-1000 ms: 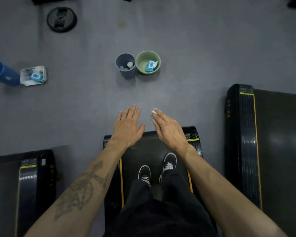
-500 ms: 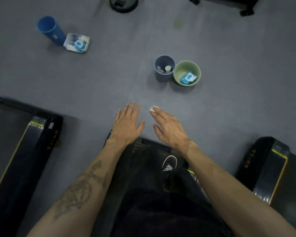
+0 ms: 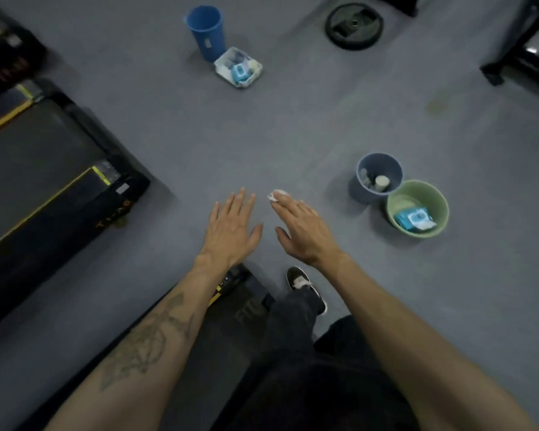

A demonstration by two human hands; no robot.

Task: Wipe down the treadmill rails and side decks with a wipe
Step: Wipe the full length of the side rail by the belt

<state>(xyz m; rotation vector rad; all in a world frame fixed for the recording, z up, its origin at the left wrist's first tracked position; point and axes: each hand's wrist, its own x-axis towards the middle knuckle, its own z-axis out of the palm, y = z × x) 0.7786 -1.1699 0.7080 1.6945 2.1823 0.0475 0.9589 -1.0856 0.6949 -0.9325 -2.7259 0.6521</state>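
- At the left edge I see a black treadmill (image 3: 44,181) with a yellow stripe.
- My left hand (image 3: 232,227), mid-frame, is flat, fingers spread, holding nothing.
- My right hand (image 3: 305,231) reaches forward over the floor (image 3: 293,126), a small white wipe (image 3: 276,195) pinched at its fingertips.
- At centre right, a grey cup (image 3: 378,178) touches a green bowl (image 3: 417,208) holding a blue packet (image 3: 414,219).

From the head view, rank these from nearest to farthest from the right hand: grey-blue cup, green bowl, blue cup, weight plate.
From the right hand, which holds a white wipe:
1. Grey-blue cup, just to its right.
2. Green bowl, right, beside that cup.
3. Blue cup and weight plate, both far ahead, left and right; too close to call.
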